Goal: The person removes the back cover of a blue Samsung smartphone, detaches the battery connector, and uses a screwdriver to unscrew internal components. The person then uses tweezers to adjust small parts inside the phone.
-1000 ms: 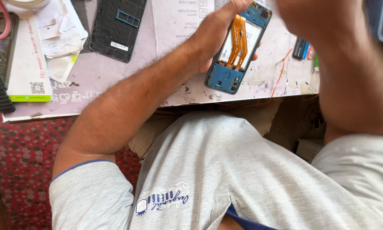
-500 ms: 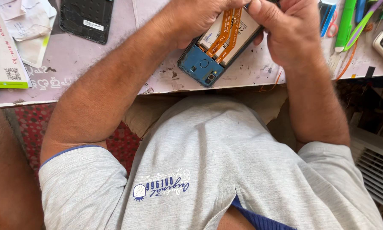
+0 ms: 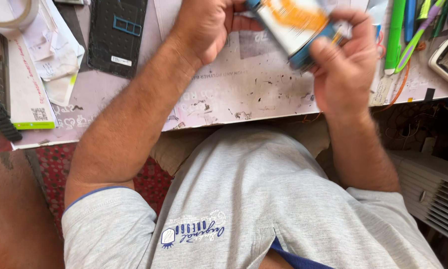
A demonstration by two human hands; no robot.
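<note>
Down at the bottom it's mostly a grey shirt with a small blue print on it, and a patch of red patterned floor off to the left. Past that, both forearms reach up over the edge of the desk, which has a scuffed, stained mat on top. The right hand is wrapped around the lower end of an opened phone, fingers curled over its blue frame; the phone's blurry, but you can make out an orange strip on the inside. It's held up above the desk near the top edge of the view, not lying flat. The left hand is closed at the phone's other side, though I can't really tell if it's gripping it or just touching. Further back on the left, a black back cover lies flat on the desk beside some crumpled papers. Over on the far right are green and blue pens.
</note>
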